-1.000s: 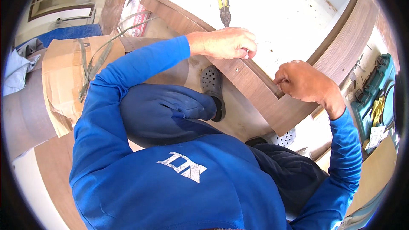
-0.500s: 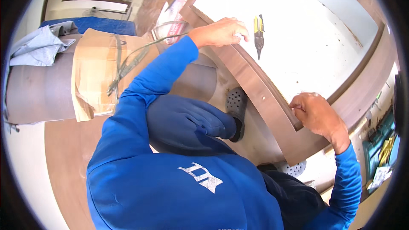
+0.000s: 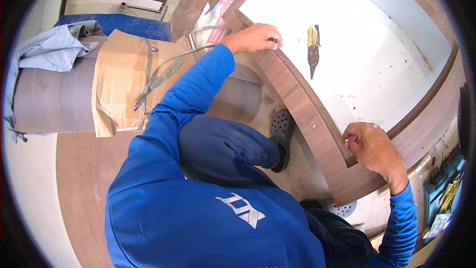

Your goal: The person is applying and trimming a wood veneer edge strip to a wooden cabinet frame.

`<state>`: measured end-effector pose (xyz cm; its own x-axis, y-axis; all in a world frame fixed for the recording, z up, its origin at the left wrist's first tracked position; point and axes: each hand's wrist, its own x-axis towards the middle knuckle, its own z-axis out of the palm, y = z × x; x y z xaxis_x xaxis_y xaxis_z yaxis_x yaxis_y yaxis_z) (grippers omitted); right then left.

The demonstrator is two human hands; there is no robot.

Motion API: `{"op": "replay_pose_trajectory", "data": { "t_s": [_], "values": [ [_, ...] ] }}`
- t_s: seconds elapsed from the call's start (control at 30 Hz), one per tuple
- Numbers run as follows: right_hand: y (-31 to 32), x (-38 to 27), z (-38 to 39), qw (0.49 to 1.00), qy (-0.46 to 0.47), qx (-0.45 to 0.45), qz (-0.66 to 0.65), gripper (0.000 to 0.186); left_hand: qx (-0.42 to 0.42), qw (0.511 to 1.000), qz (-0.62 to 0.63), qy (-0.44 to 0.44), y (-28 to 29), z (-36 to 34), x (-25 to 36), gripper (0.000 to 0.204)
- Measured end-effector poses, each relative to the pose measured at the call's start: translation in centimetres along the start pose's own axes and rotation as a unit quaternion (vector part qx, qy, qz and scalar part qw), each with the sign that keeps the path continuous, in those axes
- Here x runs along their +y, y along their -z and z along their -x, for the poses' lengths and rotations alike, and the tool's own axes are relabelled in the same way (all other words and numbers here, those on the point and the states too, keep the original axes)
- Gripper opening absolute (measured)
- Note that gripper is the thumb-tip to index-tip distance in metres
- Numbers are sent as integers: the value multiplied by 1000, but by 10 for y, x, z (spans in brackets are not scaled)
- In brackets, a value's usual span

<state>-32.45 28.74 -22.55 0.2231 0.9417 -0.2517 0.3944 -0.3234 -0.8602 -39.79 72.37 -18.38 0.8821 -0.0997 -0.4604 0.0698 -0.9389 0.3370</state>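
My left hand [image 3: 252, 38] is closed at the far part of the wood-grain front edge [image 3: 312, 124] of an open panelled box, a small whitish bit at its fingertips that I cannot make out. My right hand [image 3: 373, 150] pinches at the same edge by its near corner; what is between the fingers is hidden. Between and beyond my hands, yellow-and-black snips [image 3: 313, 49] lie on the white inner surface [image 3: 362, 64], which has scattered specks and debris.
A brown rolled or curved bundle [image 3: 54, 97] with cardboard [image 3: 119, 84], straps and a grey cloth [image 3: 59, 52] lies at left. Behind are red-and-white packages [image 3: 220, 15] and a blue covered surface [image 3: 109, 25]. A teal tool case [image 3: 436, 188] is at right. My feet in grey clogs [image 3: 282, 134] are under the edge.
My left hand has moved along the edge toward its far end, away from my right hand, which stays by the near corner. The view has shifted, so the scene appears further right and lower.
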Motion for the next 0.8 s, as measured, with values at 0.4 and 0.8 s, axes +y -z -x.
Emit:
{"op": "replay_pose_trajectory", "data": {
  "t_s": [0.4, 0.8],
  "values": [
    [5, -7, 1, 999, -43, -30, 2, 18, -4, 1000, -15, 8, -2, -6, 2, 8],
    [0, -4, 1, 1000, -25, -12, 11, 16, -2, 995, -96, -8, -6, -7, 5, 7]
  ]
}}
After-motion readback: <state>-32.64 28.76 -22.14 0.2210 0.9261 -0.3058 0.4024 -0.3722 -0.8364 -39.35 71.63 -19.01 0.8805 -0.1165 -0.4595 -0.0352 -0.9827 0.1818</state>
